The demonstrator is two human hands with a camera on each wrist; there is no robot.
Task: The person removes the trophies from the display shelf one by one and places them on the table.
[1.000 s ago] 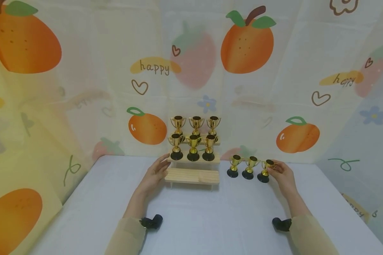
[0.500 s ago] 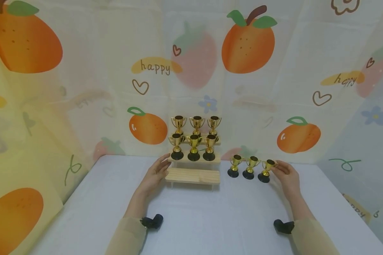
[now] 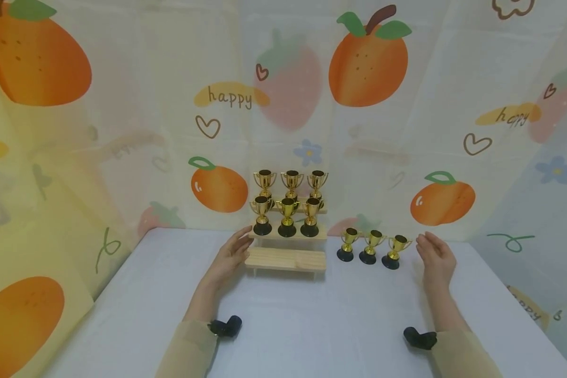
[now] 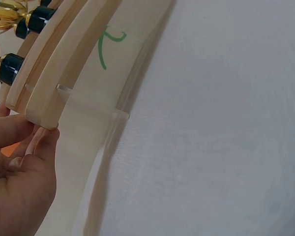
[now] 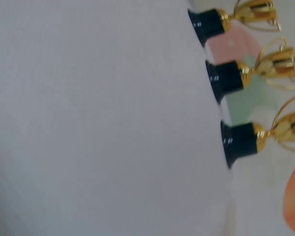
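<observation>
A small wooden three-tier stand rises at the back of the table. My left hand touches its left side with the fingertips, at the board ends in the left wrist view. Three gold trophies with black bases stand on the middle tier, and three more trophies on the top one. To the right of the stand, a row of three trophies is on the cloth. My right hand is just right of the outermost trophy, apart from it, holding nothing; its own wrist view does not show it.
A white cloth covers the table. Directly behind stands a fabric backdrop printed with fruit, and it continues along both sides. Each forearm wears a black camera mount, the left mount and the right mount.
My right hand has let go of the rightmost trophy and moved off to the right. That trophy stays at the end of its row. My left hand has kept its place against the stand.
</observation>
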